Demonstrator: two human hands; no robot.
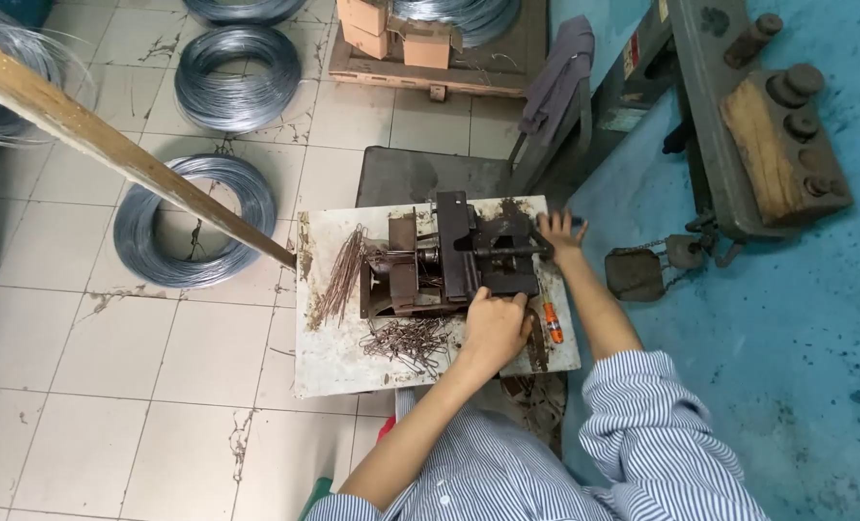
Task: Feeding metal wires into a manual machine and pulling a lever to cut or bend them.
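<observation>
Five wire coils (237,75), two boxes (426,44)

Wire coils (237,75) lie on the tiled floor (92,357), one (196,222) under a slanting wooden pole (111,145). Cardboard boxes (396,31) sit on a pallet (430,72). Grey cloth (557,77) hangs over a frame. Green machine (739,116) stands on blue floor (787,367).

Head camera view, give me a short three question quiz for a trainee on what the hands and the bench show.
1. True or false: the right hand is on the lever of the dark metal jig.
2. Which lies nearest the left hand? A bent wire pieces B wire coil C wooden pole
3. What colour is the small tool by the right forearm?

Key: 1 true. 2 A. 3 orange.
</observation>
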